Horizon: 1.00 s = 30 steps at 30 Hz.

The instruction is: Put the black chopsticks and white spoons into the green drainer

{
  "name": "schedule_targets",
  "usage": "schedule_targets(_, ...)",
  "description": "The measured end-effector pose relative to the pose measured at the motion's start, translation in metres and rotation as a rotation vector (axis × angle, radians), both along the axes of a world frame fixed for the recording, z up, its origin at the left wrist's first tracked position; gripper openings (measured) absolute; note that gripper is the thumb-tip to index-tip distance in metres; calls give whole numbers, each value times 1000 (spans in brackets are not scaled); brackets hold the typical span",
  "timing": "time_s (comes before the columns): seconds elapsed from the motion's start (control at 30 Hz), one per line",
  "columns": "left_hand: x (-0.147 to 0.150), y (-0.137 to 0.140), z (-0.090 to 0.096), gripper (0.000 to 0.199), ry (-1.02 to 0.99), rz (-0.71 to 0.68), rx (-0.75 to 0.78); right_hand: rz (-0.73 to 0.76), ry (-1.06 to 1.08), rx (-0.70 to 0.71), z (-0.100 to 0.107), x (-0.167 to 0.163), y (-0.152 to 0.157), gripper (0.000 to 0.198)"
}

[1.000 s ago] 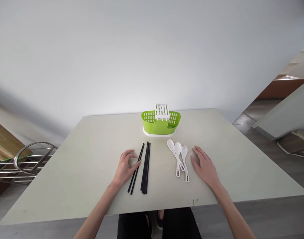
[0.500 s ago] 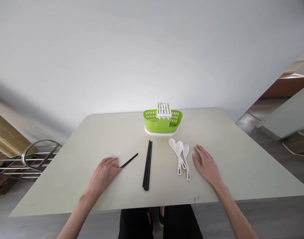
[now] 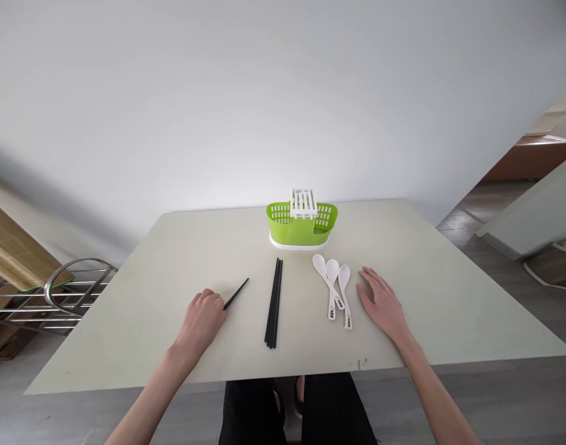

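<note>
My left hand [image 3: 203, 318] is closed around a single black chopstick [image 3: 236, 293], whose thin end points away to the upper right; the rest of it is hidden under the hand. To its right a bundle of several black chopsticks [image 3: 274, 303] lies side by side on the table. My right hand [image 3: 381, 303] rests open on the tabletop with nothing in it. Just left of its fingers lie three white spoons, one [image 3: 344, 281] by itself, another [image 3: 320, 266] crossing over the handle of the middle one [image 3: 332, 270].
A green cutlery basket [image 3: 292, 233] with a white slatted top [image 3: 304, 204] and white base stands at the back of the pale table [image 3: 209, 241], near the wall [image 3: 283, 111]. A metal rack [image 3: 55, 296] stands on the floor at the left.
My left hand has shifted slightly right and turned over the chopstick, which now shows less and points more steeply. The right hand stays open beside the spoons. The view has shifted slightly.
</note>
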<state>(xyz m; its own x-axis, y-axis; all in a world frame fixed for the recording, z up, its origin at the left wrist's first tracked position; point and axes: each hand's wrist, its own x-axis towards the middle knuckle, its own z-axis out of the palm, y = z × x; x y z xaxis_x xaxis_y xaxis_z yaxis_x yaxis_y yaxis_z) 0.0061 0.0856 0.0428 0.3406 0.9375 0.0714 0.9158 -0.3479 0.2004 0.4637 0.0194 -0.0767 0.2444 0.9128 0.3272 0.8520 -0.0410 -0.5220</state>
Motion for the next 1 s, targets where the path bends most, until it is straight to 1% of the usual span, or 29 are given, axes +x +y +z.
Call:
schedule_targets(0.13,11,4,4,33,68,8,4,5,4,-13,2,0,-1,52)
schedule_targets(0.2,14,5,7,32,62,7,2,5,5,-15,2,0,-1,52)
schedule_targets(0.3,15,5,15,26,-36,16,-36,2,17,-6,2,-1,-1,51)
schedule_targets(0.4,15,2,29,22,-144,45,-139,-13,76,1,4,0,-3,52)
schedule_targets(0.47,17,0,38,26,-255,66,-226,-41,154,-9,6,2,-4,54)
schedule_targets(0.5,19,0,42,28,-342,76,-270,-58,199,-18,8,3,-5,55)
schedule_targets(0.6,27,-2,45,37,-700,116,-396,-94,308,-33,13,6,-8,55)
schedule_targets(0.67,33,-3,42,42,-924,144,-449,-102,363,-15,16,6,-9,54)
schedule_targets(0.73,36,-6,36,46,-1077,173,-462,-92,441,27,21,1,-13,51)
schedule_targets(0.83,38,-10,24,47,-1230,224,-470,-123,561,163,36,-15,-28,44)
schedule_targets(0.9,38,-10,14,48,-1306,265,-511,-174,541,268,52,-32,-41,35)
schedule_targets(0.93,39,-10,7,48,-1343,284,-539,-152,509,276,61,-42,-48,30)
schedule_targets(1.0,42,-7,-6,47,-1428,313,-587,-11,506,220,78,-63,-60,26)
